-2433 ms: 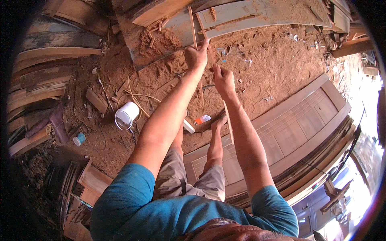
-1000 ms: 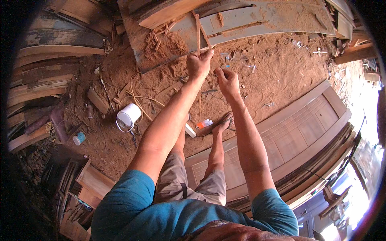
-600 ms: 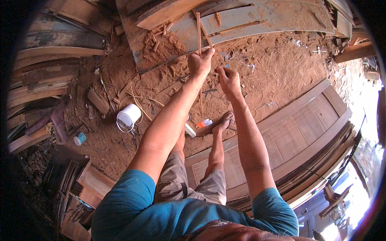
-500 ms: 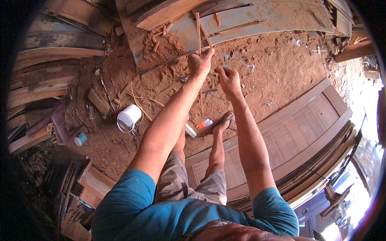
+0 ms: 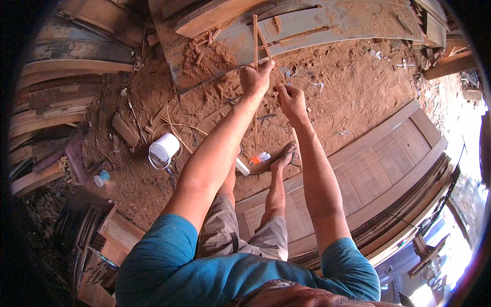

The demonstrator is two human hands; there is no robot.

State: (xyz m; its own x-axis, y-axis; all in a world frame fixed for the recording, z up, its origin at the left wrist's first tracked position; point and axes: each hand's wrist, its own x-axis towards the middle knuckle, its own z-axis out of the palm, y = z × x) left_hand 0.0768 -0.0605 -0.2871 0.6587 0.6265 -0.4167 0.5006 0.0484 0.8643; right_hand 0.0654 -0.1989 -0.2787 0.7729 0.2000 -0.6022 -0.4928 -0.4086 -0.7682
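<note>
My left hand is closed around a thin wooden strip that stands out beyond the knuckles and runs on below the wrist. By its thumb a second thin strip slants away and meets the first near the top. Just to the right, my right hand is pinched, with a bit of brown wood at its fingertips. A pale length of strip shows beside the right forearm; whether it is the slanting one continued, I cannot tell. The two hands are a little apart, above the sawdust-covered ground.
Grey boards with sawdust and offcuts lie ahead. A panelled wooden door lies at the right, near my sandalled foot. A white bucket, a yellowish cord and an orange-and-white item are on the ground. Planks are stacked left.
Both hands keep nearly the same place. The strips have shifted slightly to the right at their far ends, and a pale strip now shows beside my right forearm.
</note>
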